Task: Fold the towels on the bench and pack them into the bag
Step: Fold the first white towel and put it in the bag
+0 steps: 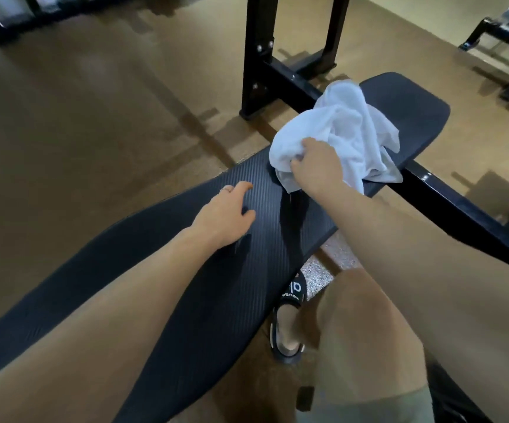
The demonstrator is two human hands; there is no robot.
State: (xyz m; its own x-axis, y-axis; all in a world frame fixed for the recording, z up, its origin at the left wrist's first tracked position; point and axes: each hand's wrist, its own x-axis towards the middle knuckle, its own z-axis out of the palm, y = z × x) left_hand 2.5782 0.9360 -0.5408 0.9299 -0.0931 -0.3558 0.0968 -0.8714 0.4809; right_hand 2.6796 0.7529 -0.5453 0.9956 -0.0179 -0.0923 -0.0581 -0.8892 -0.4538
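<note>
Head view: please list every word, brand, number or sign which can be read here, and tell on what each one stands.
"a": a large white letter on the strap of the black sandal; the letters after it are cut off by the strap's edge.
A smaller white line below it on the same strap: too blurred to read.
Nothing is written on the white towel, the bench pad or the black frame.

Dim, warm indoor light with a soft sheen on the brown floor (100,96) — hard shadows of the black frame (256,56) fall toward the viewer. Wide-angle bending curves the edges, and the picture is slightly soft throughout — the white towel (348,129) is nearly blown out.
</note>
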